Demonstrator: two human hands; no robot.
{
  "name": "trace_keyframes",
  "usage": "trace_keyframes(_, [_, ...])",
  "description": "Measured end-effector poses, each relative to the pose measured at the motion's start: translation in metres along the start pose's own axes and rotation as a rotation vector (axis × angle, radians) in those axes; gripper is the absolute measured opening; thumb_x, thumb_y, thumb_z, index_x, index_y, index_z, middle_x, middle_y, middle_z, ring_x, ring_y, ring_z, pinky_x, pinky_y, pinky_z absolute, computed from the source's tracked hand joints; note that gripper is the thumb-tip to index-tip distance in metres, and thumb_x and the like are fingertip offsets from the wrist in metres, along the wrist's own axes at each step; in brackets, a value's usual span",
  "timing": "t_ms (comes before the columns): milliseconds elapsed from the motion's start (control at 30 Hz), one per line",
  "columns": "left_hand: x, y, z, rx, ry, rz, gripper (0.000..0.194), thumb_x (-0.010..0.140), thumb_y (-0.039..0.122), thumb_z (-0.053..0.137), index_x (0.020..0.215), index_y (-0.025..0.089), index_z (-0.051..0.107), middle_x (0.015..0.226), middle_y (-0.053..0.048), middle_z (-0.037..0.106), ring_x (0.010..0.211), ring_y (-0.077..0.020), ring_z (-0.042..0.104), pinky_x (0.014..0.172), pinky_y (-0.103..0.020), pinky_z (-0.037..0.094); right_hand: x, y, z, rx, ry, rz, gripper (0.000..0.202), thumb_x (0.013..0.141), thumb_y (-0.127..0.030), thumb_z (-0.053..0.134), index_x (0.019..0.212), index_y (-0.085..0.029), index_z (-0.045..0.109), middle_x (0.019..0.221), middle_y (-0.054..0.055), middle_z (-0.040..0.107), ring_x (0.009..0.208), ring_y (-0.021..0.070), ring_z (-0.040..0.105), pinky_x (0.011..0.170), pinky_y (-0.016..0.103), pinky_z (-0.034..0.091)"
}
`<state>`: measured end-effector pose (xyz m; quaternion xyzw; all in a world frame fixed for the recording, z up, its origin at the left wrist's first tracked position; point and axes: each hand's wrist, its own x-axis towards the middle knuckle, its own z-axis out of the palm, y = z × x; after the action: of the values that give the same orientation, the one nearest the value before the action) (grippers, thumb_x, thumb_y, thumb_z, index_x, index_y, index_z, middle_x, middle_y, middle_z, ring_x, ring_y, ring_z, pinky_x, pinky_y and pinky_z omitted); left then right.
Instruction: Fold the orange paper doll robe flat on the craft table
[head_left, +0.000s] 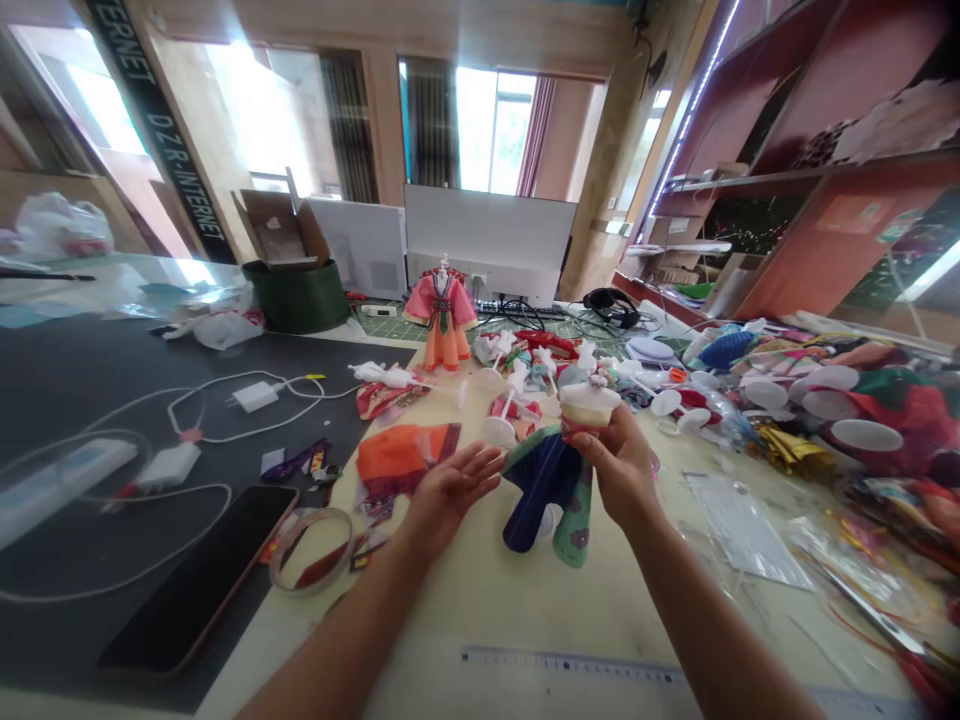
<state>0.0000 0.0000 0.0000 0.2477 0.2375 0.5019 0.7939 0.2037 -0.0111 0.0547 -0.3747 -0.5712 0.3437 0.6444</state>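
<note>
The pale yellow worktop (480, 620) runs to its near edge. Above its middle, well apart from the far edge, the right hand (630, 465) pinches a blue and green cloth doll garment (574, 500) at its top; the left hand (454, 487) is spread open, palm up, just beside it. The garment looks light, limp and easily creased, best held at the firmer cream-and-white rounded piece (590, 403) on top. Its long axis is roughly upright, flared ends pointing down.
</note>
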Motion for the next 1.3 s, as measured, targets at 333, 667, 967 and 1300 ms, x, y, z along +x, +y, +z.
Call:
trace_keyframes(333, [-0.003, 0.003, 0.008, -0.142, 0.008, -0.038, 0.039, 0.09, 0.029, 0.038, 0.117, 0.004, 0.05, 0.122, -0.02, 0.059, 0.121, -0.0306, 0.05, 0.103, -0.044, 0.037, -0.02, -0.011, -0.005, -0.336, 0.208, -0.329, 0.055, 0.075, -0.028, 0.068, 0.125, -0.02, 0.045, 0.125, 0.012, 0.051, 0.115, 0.0268, 0.05, 0.099, 0.048, 0.038])
trace_keyframes(667, [-0.071, -0.025, 0.042, -0.401, 0.116, -0.039, 0.051, 0.092, 0.041, 0.033, 0.124, 0.004, 0.049, 0.126, -0.02, 0.056, 0.12, -0.0276, 0.051, 0.102, -0.038, 0.039, -0.103, -0.028, 0.032, -0.649, -0.296, -0.457, 0.026, 0.083, -0.006, 0.052, 0.106, -0.018, 0.056, 0.092, 0.008, 0.06, 0.084, 0.0175, 0.059, 0.071, 0.03, 0.052])
trace_keyframes(967, [-0.098, -0.058, 0.051, -0.518, 0.267, -0.212, 0.051, 0.093, 0.038, 0.029, 0.097, 0.006, 0.069, 0.104, -0.017, 0.068, 0.113, -0.0229, 0.057, 0.103, -0.03, 0.037, -0.126, -0.014, 0.047, -0.729, -0.439, -0.393, 0.017, 0.083, -0.011, 0.047, 0.084, -0.019, 0.061, 0.075, 0.006, 0.059, 0.068, 0.0181, 0.057, 0.059, 0.029, 0.049])
trace_keyframes(1300, [-0.108, -0.085, 0.039, -0.17, 0.088, -0.224, 0.032, 0.073, 0.036, 0.068, 0.1, 0.019, 0.069, 0.111, -0.008, 0.068, 0.108, -0.0246, 0.059, 0.094, -0.034, 0.043, -0.124, -0.015, -0.007, -0.577, -0.387, -0.165, 0.016, 0.089, -0.017, 0.044, 0.08, -0.021, 0.057, 0.073, 0.002, 0.059, 0.065, 0.0137, 0.058, 0.058, 0.023, 0.047])
